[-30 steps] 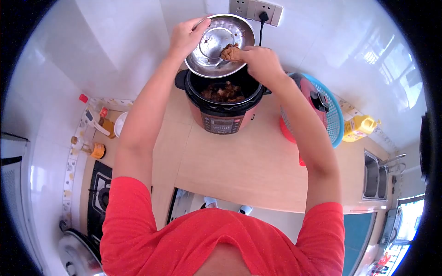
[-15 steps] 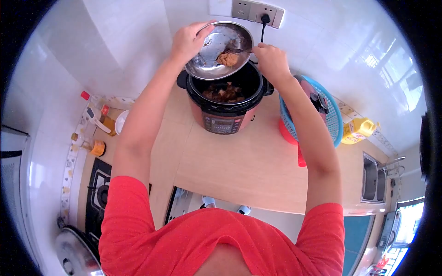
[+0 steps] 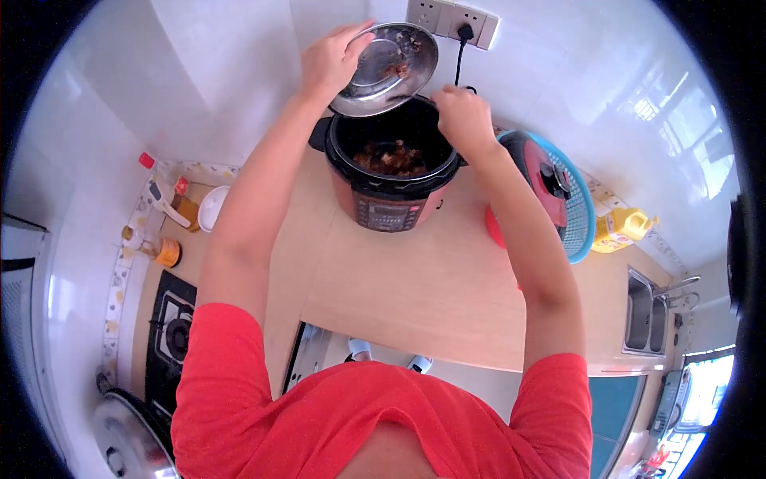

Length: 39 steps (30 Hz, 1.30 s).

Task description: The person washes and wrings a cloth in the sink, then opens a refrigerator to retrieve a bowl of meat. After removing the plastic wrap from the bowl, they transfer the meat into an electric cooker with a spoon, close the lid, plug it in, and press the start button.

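A: Since last frame: metal bowl [image 3: 373, 84] up, steeper; big brown lump gone from it; right hand [image 3: 465, 120] lower.
B: Fingers?
A: Left hand [image 3: 327, 68] grips bowl rim. Right's curled narrow, can't tell on what.
B: Layout?
A: Bowl above electric pressure cooker [image 3: 387, 195], brown food [image 3: 391, 158] inside. Cooker on tabletop [image 3: 383, 287], blue basket [image 3: 581, 219] right of it.

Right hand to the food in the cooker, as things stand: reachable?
Likely yes. The right hand is close by the right rim of the open cooker. The tilted metal bowl overhangs only the back, so the food looks open from above and the front.
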Motion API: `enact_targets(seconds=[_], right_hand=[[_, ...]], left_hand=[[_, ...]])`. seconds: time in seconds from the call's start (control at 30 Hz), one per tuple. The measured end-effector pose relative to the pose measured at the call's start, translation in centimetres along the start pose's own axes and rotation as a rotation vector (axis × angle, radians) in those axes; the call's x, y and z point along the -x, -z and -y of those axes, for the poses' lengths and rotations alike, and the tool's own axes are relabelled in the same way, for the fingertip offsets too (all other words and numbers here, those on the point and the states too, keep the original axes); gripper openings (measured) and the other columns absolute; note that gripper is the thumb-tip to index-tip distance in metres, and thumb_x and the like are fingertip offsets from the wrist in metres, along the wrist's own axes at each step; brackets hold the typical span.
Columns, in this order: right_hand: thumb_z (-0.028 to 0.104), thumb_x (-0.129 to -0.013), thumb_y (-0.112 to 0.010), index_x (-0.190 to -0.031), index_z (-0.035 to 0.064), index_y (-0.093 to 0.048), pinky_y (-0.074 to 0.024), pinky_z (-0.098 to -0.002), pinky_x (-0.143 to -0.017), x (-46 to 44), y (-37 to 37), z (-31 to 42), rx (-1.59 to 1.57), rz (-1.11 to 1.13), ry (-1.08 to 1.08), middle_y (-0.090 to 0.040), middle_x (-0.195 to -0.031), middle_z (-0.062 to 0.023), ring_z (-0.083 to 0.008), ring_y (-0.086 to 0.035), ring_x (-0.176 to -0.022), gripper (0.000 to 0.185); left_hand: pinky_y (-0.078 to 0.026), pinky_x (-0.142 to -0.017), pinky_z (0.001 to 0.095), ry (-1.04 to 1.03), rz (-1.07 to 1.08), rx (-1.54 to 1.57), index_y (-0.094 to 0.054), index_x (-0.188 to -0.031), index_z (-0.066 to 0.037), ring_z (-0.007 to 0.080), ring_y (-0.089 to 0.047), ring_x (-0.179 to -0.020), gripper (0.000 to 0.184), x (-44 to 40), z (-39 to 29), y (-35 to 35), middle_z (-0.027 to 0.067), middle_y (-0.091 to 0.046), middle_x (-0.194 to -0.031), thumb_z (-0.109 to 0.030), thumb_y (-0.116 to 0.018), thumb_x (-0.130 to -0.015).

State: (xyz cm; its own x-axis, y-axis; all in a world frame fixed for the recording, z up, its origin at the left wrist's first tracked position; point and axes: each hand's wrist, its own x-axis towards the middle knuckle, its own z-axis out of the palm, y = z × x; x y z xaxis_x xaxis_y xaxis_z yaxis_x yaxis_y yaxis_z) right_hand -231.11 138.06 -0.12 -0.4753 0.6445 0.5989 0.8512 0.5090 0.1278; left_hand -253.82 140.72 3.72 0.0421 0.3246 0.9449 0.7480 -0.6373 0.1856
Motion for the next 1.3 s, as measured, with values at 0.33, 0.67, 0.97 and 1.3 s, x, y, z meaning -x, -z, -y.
enact_targets(seconds=[0.33,0.67,0.97,1.3], right_hand=[[0.004,-0.071,-0.057,-0.078,0.0068,-0.059,-0.0536,-0.0374,-0.063,-1.5,2.9,-1.8,0.103,-0.254,0.073,-0.058,-0.082,-0.0076,-0.0253,-0.06,-0.086,0.007],[0.001,-0.068,-0.057,-0.082,0.0079,-0.062,-0.0521,-0.0371,-0.068,-0.6,1.4,-1.2,0.132,-0.022,0.106,-0.058,-0.084,-0.0046,-0.0241,-0.058,-0.086,0.016],[0.001,-0.074,-0.054,-0.088,0.0099,-0.066,-0.0505,-0.0386,-0.069,-1.9,2.7,-2.0,-0.132,-0.28,0.061,-0.062,-0.086,-0.0081,-0.0277,-0.06,-0.084,0.021],[0.0,-0.071,-0.054,-0.089,0.0085,-0.064,-0.0513,-0.0387,-0.07,-0.9,2.7,-1.6,-0.023,-0.2,0.072,-0.059,-0.082,-0.0071,-0.0266,-0.059,-0.087,0.022]], left_hand=[[-0.048,-0.064,0.0333,0.212,0.236,0.0,-0.066,-0.11,-0.024,0.0222,-0.064,-0.071,0.033,-0.4,0.7,0.7,0.0072,-0.067,-0.082,-0.045,-0.05,-0.089],[-0.048,-0.063,0.0331,0.2,0.311,0.061,-0.068,-0.107,-0.023,0.0235,-0.064,-0.068,0.03,-1.2,-0.4,2.0,0.0082,-0.067,-0.082,-0.042,-0.052,-0.089],[-0.048,-0.064,0.0338,0.161,0.233,0.034,-0.068,-0.107,-0.022,0.0247,-0.063,-0.071,0.03,-0.8,0.7,1.5,0.0078,-0.067,-0.082,-0.041,-0.053,-0.089],[-0.048,-0.064,0.0331,0.198,0.212,0.042,-0.067,-0.108,-0.021,0.0244,-0.063,-0.07,0.032,-1.0,0.6,1.4,0.0084,-0.067,-0.08,-0.042,-0.053,-0.089]])
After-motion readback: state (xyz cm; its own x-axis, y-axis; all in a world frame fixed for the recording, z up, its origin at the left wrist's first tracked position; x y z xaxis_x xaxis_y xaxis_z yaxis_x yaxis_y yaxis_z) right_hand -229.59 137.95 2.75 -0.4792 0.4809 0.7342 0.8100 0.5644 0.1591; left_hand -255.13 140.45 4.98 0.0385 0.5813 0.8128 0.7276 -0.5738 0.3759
